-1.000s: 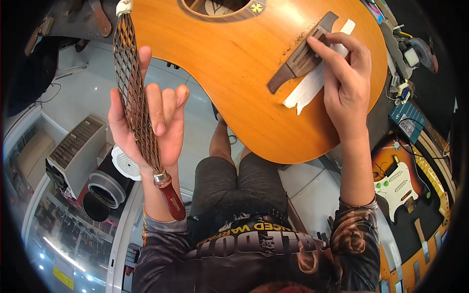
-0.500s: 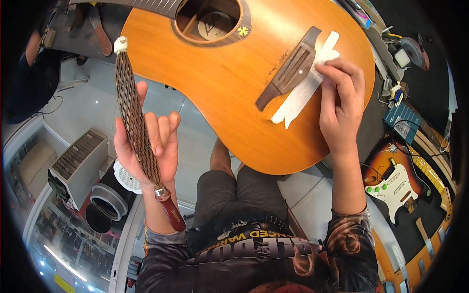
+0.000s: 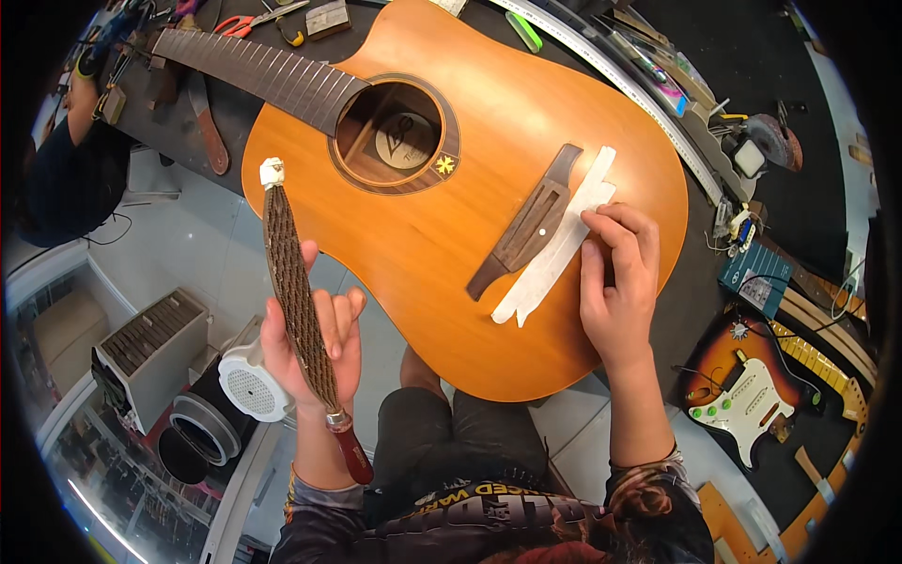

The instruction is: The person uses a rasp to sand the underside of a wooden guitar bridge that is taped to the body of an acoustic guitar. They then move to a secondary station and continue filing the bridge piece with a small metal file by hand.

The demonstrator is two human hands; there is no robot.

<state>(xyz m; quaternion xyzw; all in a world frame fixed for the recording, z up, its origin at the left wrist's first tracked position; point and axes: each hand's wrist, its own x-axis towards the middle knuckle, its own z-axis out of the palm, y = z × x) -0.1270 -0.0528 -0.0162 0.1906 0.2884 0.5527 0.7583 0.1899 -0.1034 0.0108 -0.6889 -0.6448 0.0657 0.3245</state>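
"Where's the rasp (image 3: 303, 305)?"

"Left of the frame's centre on my feed, slanting in the left hand (image 3: 344, 367), which holds it loosely along the lattice blade (image 3: 294, 268)."

"How would it handle?"

"Stiff and fairly light, I'd judge, and rough on skin; I'd take it by the smooth red handle (image 3: 350, 456), lower down."

"And the right hand (image 3: 624, 287)?"

"Curled narrow at the white tape (image 3: 556, 252), right of centre; I can't tell whether it pinches it. The tape looks limp and easily torn. The guitar (image 3: 404, 244) beneath I'd treat as light but easily scratched, gripping only its edges."
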